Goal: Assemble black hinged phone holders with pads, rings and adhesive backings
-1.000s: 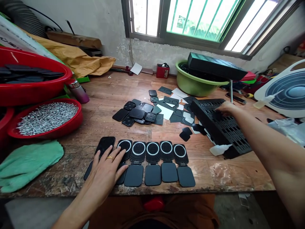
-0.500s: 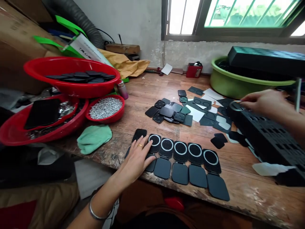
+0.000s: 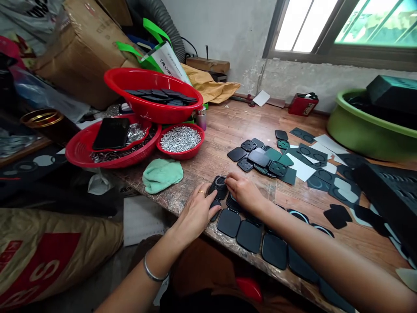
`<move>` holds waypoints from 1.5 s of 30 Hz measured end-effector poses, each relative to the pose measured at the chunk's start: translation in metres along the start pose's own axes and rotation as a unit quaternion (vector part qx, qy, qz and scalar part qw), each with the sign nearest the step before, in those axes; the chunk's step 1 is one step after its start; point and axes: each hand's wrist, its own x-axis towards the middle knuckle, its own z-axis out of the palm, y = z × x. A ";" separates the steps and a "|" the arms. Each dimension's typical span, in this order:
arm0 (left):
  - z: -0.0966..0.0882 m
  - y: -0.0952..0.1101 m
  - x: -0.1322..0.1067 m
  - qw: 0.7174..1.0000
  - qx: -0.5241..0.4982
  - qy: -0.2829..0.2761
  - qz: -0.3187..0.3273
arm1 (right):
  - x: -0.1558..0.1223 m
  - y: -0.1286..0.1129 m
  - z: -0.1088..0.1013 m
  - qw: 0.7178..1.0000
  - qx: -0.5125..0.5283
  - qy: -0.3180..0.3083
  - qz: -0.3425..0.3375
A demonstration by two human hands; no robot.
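A row of open black hinged cases (image 3: 250,234) lies along the near edge of the wooden table (image 3: 224,126). My left hand (image 3: 198,213), a ring on one finger, rests with fingers spread on the leftmost case (image 3: 219,188) and holds it down. My right hand (image 3: 244,191) has its fingers curled, pressing on the round top of that same case. Whether a ring part sits under those fingertips is hidden. My right forearm covers several cases in the row.
A heap of black parts (image 3: 260,157) and sheets (image 3: 308,161) lies mid-table. Red bowls hold screws (image 3: 180,139), black plates (image 3: 156,98) and metal bits (image 3: 110,143). A green cloth (image 3: 162,174) lies at the table's left edge; a green basin (image 3: 368,128) and black tray (image 3: 391,191) stand on the right.
My right hand came from the black tray on the right to the leftmost case beside my left hand. My view swung left.
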 end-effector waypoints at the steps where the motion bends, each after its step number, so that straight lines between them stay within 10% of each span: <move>1: 0.000 0.000 -0.001 1.000 -0.003 0.002 -0.003 | 0.000 -0.001 0.004 1.000 -0.010 -0.011 -0.005; 22: 0.000 -0.013 0.005 0.995 0.092 -0.038 0.028 | -0.015 -0.012 -0.007 0.998 -0.021 -0.048 -0.024; 30: 0.006 -0.010 0.001 0.993 0.017 0.086 0.074 | -0.161 -0.014 -0.074 0.948 0.166 0.222 0.155; 37: 0.012 0.057 -0.005 0.982 -0.137 0.043 0.122 | -0.315 0.030 -0.037 0.819 0.099 0.316 0.469; 40: 0.024 0.080 -0.006 0.970 -0.176 0.014 0.167 | -0.329 0.042 -0.031 0.808 0.106 0.320 0.484; 45: 0.034 0.104 -0.008 0.957 -0.202 -0.005 0.210 | -0.290 0.076 -0.041 0.873 0.056 0.261 0.408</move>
